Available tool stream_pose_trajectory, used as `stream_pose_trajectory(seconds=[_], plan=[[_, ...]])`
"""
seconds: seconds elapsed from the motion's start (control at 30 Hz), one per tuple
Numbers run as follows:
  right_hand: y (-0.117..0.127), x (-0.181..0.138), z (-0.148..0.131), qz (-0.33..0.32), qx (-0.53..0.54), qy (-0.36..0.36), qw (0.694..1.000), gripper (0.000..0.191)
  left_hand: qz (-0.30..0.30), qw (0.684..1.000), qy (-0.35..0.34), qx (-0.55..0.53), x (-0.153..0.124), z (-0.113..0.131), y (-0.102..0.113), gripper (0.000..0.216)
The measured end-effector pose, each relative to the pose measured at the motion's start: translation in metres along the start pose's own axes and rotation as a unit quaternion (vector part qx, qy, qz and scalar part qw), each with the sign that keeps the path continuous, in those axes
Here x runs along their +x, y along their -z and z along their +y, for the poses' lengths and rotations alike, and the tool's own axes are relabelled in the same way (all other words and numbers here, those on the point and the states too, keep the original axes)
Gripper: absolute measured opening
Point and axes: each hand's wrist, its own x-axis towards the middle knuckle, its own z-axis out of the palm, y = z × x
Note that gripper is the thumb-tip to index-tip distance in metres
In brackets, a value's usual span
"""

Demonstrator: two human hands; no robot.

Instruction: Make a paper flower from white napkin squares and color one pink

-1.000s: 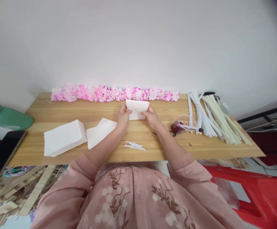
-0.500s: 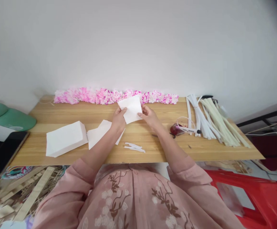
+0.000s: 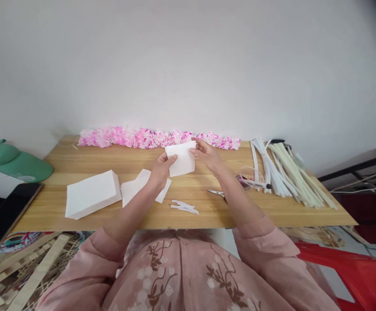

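A white paper sheet [image 3: 181, 160] is held up above the wooden table, its far edge folded over in a narrow strip. My left hand [image 3: 162, 168] pinches its left side, thumb on top. At the upper right corner, my right hand [image 3: 207, 156] grips the folded edge between thumb and fingers. Below my left forearm lie loose white sheets [image 3: 135, 186], partly hidden by the arm. A thick stack of white paper [image 3: 92, 193] rests farther left. Several short white strips [image 3: 184, 206] lie near the table's front edge, and scissors [image 3: 216, 192] are partly covered by my right forearm.
Pink and white fringed garland [image 3: 136, 137] runs along the wall. White strips [image 3: 270, 168] and cream strips [image 3: 301, 175] lie in bundles at right, beside a glue-gun-like tool [image 3: 255, 183]. A phone [image 3: 9, 211] and green cap [image 3: 22, 162] sit at left. A red stool [image 3: 362, 268] stands lower right.
The sheet's far edge is now folded over toward me, and the sheet looks shorter and straighter. My right hand has moved up to its upper right corner. The view has shifted slightly.
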Motion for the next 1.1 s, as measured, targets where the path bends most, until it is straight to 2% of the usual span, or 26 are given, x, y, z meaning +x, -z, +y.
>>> stream_pose_trajectory(seconds=[0.13,0.2,0.4,0.6,0.83,1.1], plan=[[-0.001,0.000,-0.013,0.021,-0.027,0.028,0.999,0.035,-0.024,1.000,-0.002,0.020,-0.003,0.006,-0.002,0.045],[-0.004,-0.003,-0.014,0.038,-0.042,0.050,0.997,0.031,-0.024,0.999,-0.017,0.024,-0.002,0.008,-0.001,0.044],[-0.010,-0.011,0.006,0.068,-0.077,0.101,0.990,0.026,0.006,0.993,-0.086,0.076,0.005,0.008,0.014,0.031],[-0.009,-0.012,0.032,0.077,-0.040,0.069,0.994,0.025,0.015,0.991,-0.091,0.101,0.005,0.003,0.027,0.027],[-0.009,-0.011,0.032,0.071,-0.030,0.059,0.995,0.029,0.001,0.981,-0.090,0.169,0.003,0.005,0.032,0.026],[-0.009,-0.012,0.031,0.078,-0.055,0.066,0.993,0.028,0.001,0.986,-0.085,0.141,0.008,0.000,0.029,0.024]])
